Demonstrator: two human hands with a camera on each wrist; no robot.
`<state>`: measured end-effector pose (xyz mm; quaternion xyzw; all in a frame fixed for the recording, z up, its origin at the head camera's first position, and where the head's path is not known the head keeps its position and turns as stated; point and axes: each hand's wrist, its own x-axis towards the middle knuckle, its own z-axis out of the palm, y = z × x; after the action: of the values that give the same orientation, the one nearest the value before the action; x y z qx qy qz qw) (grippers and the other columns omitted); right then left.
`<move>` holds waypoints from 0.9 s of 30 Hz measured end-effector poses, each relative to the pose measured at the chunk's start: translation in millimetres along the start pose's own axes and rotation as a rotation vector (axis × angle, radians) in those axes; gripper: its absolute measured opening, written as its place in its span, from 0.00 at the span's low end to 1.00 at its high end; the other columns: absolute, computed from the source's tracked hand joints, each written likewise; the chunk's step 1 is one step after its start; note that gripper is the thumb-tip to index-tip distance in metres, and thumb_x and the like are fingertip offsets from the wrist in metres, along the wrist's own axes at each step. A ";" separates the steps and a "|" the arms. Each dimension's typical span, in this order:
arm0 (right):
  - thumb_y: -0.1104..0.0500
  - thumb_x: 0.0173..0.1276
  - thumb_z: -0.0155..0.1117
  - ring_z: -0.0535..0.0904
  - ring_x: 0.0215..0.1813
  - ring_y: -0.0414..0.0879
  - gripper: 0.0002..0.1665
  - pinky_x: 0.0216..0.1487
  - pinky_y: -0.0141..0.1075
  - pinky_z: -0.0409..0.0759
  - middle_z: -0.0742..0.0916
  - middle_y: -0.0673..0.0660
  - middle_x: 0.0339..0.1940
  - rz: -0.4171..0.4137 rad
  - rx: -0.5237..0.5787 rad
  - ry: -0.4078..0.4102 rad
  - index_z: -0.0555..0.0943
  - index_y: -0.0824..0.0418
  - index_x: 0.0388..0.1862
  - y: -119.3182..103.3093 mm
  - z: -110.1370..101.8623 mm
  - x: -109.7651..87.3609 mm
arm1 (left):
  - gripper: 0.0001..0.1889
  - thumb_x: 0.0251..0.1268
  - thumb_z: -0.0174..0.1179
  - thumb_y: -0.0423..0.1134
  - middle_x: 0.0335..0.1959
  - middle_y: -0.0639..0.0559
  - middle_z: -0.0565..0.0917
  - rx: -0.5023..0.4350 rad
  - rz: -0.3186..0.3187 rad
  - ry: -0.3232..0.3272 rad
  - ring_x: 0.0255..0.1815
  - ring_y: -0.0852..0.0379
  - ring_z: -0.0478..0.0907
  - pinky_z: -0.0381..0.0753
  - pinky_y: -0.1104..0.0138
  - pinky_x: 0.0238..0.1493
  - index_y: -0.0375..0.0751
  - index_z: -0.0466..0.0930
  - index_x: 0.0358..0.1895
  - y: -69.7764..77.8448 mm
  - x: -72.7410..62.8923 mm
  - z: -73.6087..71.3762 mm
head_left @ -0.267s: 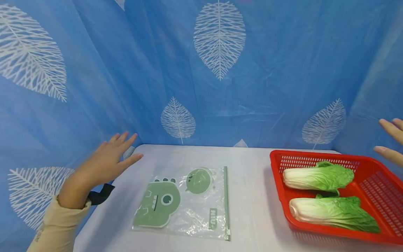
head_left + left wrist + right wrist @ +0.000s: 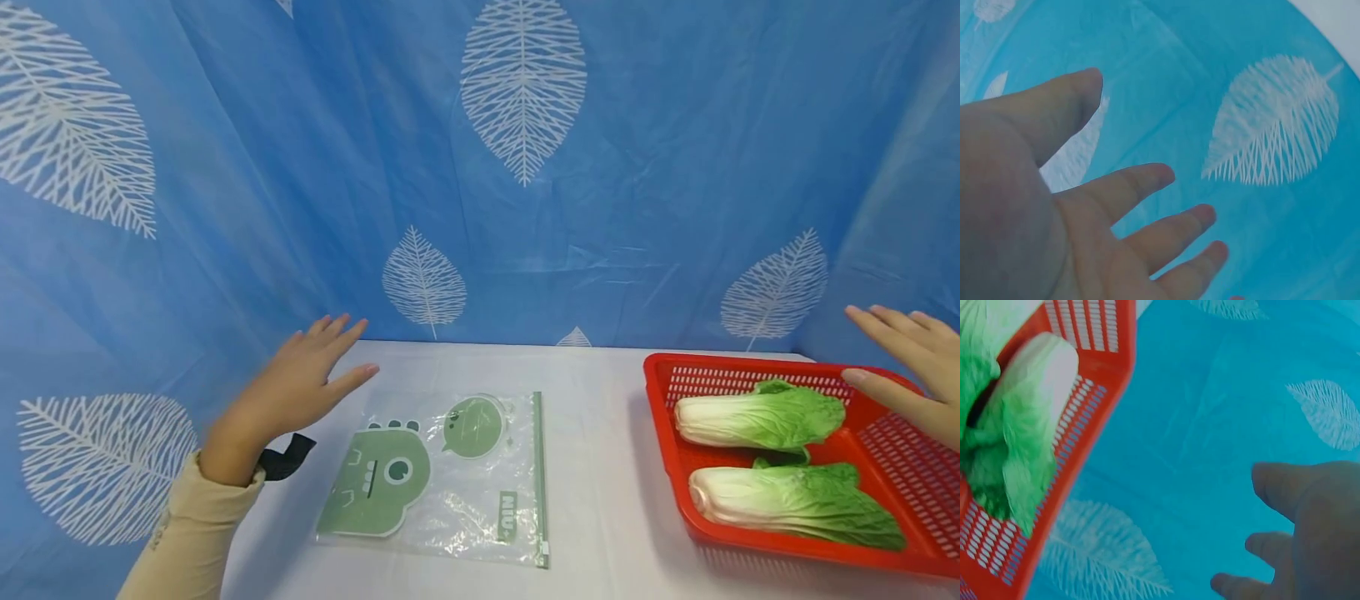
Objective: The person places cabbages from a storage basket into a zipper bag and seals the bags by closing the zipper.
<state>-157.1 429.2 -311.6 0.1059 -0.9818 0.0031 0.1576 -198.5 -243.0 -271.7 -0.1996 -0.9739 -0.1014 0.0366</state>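
Note:
My left hand [image 2: 296, 387] hovers with fingers spread, up and left of a clear zip bag [image 2: 480, 508] that lies flat on the table. The bag carries a green cartoon monster print and a green slider strip along its right side. At the right edge of the head view, my right hand [image 2: 918, 375] is held over the back right part of a red plastic basket [image 2: 667, 467], its fingers extended. Two cabbages, a back one [image 2: 757, 417] and a front one [image 2: 795, 504], lie side by side in that basket. Neither hand touches anything.
A white cloth covers the table [image 2: 592, 467]. Behind and to the left hangs a blue curtain [image 2: 645, 167] with white leaf prints. A black strap [image 2: 287, 458] is at the left wrist, beside a beige sleeve [image 2: 198, 525].
The left hand has moved right, closer to the bag. The right hand has come further into view from the right, moving left over the basket. Bag, basket and cabbages stay put.

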 end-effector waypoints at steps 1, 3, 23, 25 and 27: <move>0.42 0.78 0.56 0.29 0.78 0.77 0.54 0.71 0.68 0.21 0.47 0.79 0.79 0.068 0.010 -0.027 0.34 0.57 0.85 -5.0 3.4 4.1 | 0.40 0.77 0.50 0.61 0.80 0.32 0.53 0.002 0.011 0.009 0.80 0.29 0.44 0.42 0.31 0.74 0.41 0.57 0.82 1.7 2.2 3.1; 0.42 0.76 0.60 0.34 0.76 0.81 0.56 0.69 0.72 0.22 0.51 0.80 0.78 0.030 0.000 -0.051 0.37 0.58 0.86 -9.8 6.5 7.6 | 0.38 0.77 0.52 0.59 0.80 0.32 0.54 0.003 0.028 0.029 0.81 0.30 0.44 0.43 0.32 0.74 0.41 0.59 0.81 4.3 6.1 8.6; 0.46 0.69 0.71 0.50 0.83 0.51 0.48 0.65 0.77 0.57 0.64 0.47 0.81 -0.104 0.565 -0.043 0.57 0.34 0.83 -176.2 15.1 -16.2 | 0.29 0.74 0.61 0.49 0.71 0.36 0.72 -0.099 0.175 0.174 0.74 0.35 0.65 0.61 0.35 0.71 0.40 0.74 0.73 32.6 27.3 100.5; 0.46 0.69 0.71 0.51 0.83 0.44 0.47 0.75 0.59 0.61 0.65 0.44 0.81 -0.140 0.599 -0.029 0.59 0.34 0.82 -194.9 17.0 -17.6 | 0.29 0.74 0.61 0.49 0.70 0.38 0.74 -0.118 0.180 0.173 0.73 0.37 0.67 0.63 0.37 0.71 0.40 0.74 0.73 35.3 26.9 106.1; 0.47 0.69 0.71 0.51 0.82 0.38 0.47 0.77 0.36 0.59 0.65 0.43 0.80 -0.177 0.615 -0.016 0.60 0.35 0.82 -211.0 20.4 -19.9 | 0.29 0.73 0.62 0.49 0.69 0.39 0.76 -0.140 0.195 0.181 0.72 0.39 0.70 0.66 0.39 0.70 0.40 0.74 0.72 37.6 26.5 111.5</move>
<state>-100.9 226.3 -342.9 0.2337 -0.9230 0.2853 0.1100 -211.4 -175.4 -370.8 -0.2851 -0.9333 -0.1825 0.1200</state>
